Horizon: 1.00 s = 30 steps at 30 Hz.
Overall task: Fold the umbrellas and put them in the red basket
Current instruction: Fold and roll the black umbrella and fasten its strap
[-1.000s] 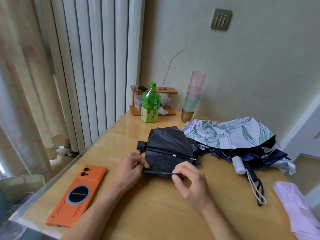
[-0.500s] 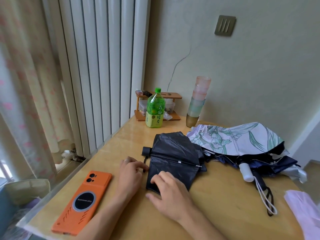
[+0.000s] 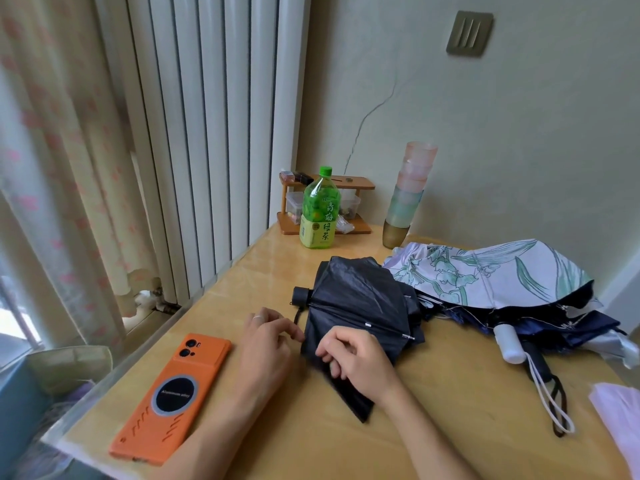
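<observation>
A black folding umbrella point(image 3: 360, 299) lies collapsed on the wooden table point(image 3: 450, 393), its canopy loose and its black handle pointing left. My left hand point(image 3: 266, 337) pinches the canopy's left edge near the handle. My right hand point(image 3: 356, 355) lies on the near part of the canopy, fingers curled into a fold of the black fabric. To the right lies a floral white-and-green umbrella point(image 3: 491, 271) over a navy one point(image 3: 561, 323), with a white handle point(image 3: 509, 342) and wrist straps. No red basket is in view.
An orange phone point(image 3: 173, 396) lies near the table's left front edge. At the back stand a green tea bottle point(image 3: 318, 209), a small wooden rack point(image 3: 325, 206) and a stack of plastic cups point(image 3: 408, 195). Pink cloth point(image 3: 620, 420) lies at the right edge. A radiator and curtain are on the left.
My right hand moved from pinching a rib at the near edge onto the canopy, and a flap of black fabric now stretches toward me. The camera drew closer. My left hand stayed put.
</observation>
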Motion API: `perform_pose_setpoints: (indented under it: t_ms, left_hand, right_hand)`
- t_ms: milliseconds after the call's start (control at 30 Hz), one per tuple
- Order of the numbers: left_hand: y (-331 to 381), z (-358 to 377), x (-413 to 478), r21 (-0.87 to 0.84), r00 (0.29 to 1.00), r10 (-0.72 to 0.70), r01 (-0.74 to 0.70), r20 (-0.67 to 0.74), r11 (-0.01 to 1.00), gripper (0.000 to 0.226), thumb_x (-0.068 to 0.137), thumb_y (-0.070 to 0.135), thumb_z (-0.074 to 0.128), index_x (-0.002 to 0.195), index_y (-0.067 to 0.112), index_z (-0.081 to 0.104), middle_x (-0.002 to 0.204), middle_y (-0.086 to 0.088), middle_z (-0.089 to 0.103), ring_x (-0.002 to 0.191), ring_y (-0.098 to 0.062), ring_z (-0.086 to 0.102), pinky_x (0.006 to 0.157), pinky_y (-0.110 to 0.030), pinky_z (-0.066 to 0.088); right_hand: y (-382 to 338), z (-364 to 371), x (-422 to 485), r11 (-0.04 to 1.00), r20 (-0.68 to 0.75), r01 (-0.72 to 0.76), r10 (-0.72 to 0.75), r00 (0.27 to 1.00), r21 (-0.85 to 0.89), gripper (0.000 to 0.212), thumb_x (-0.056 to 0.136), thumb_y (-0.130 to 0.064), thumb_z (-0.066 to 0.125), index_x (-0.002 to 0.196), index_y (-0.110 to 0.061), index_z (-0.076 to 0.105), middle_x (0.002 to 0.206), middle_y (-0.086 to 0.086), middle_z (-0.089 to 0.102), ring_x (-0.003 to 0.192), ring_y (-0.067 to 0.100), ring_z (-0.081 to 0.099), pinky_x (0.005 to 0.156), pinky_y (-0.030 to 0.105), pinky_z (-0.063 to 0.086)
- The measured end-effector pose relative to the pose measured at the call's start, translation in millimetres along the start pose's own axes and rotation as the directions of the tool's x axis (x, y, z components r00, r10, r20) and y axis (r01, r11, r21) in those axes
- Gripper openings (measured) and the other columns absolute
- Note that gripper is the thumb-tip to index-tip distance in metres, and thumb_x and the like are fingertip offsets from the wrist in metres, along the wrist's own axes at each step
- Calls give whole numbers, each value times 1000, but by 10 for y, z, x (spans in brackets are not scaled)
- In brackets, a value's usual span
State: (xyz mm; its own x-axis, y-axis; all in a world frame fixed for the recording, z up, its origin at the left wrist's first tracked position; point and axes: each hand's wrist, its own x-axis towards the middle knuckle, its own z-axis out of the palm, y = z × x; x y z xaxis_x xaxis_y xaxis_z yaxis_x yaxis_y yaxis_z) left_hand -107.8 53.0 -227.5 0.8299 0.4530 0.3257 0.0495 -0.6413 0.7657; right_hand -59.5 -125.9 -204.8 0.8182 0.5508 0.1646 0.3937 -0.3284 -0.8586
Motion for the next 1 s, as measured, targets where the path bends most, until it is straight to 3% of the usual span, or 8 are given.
perform_pose_setpoints:
  t_ms: [100,200,367,467,633,767,900,1000]
  left_hand:
    - [-9,-64,-68,43,1000,-13,12,25,999,38,85,3,56,74,33,76,95,17,50,99,-8,42,87,-30,37]
    - [-15,-79,-80,78,998,-7,2,64,997,30,87,18,54,80,35,78,97,19,51,101,-7,42,90,-32,38]
    - [7,-61,-104,135,998,-18,10,60,991,24,90,45,55,82,35,75,99,18,53,103,-8,43,82,-32,29]
    - [19,-71,-121,125,997,-13,4,72,992,22,90,54,61,77,36,67,98,20,50,103,-7,41,83,-33,28]
    - [63,-111,-119,45,992,-14,8,127,999,25,87,46,48,74,37,67,97,19,54,104,-9,46,88,-36,33]
    - [55,-131,-117,-25,990,-28,31,138,999,25,77,29,47,76,38,70,95,17,57,102,-10,50,95,-44,43]
    - [14,-117,-114,-42,993,9,-4,114,999,25,77,23,49,81,38,68,93,16,58,97,-7,52,89,-41,46]
    - [33,-126,-117,-72,990,80,-72,113,995,30,79,7,57,86,35,68,93,16,59,94,-2,51,81,-23,41]
  right_hand:
    - [16,-35,46,997,-73,63,-66,995,-44,20,101,-19,58,88,-22,73,72,-10,68,73,14,66,68,29,52]
    - [43,-30,139,965,-178,152,-191,965,-212,20,100,-15,57,99,-25,74,95,-16,68,86,6,62,73,16,45]
    - [255,64,241,875,-44,138,-178,983,-465,24,101,-17,54,117,-25,69,115,-17,57,113,2,51,99,21,44]
    - [272,74,240,869,-75,167,-227,971,-466,20,99,-18,58,115,-25,69,114,-17,56,113,3,50,96,22,45]
    - [-9,12,114,882,-115,301,-363,925,-364,11,96,-30,64,88,-24,67,91,-15,57,89,8,56,76,22,45]
    - [-151,19,-51,806,36,316,-345,938,-501,28,86,-52,67,94,-27,56,92,-15,52,92,5,52,79,21,44]
    - [-87,112,-98,822,-60,276,-350,935,-497,10,90,-33,63,91,-29,54,83,-15,51,76,5,49,67,29,47]
    - [-64,118,-84,868,-111,257,-332,937,-425,7,89,-33,62,87,-28,58,76,-15,51,68,12,50,63,33,49]
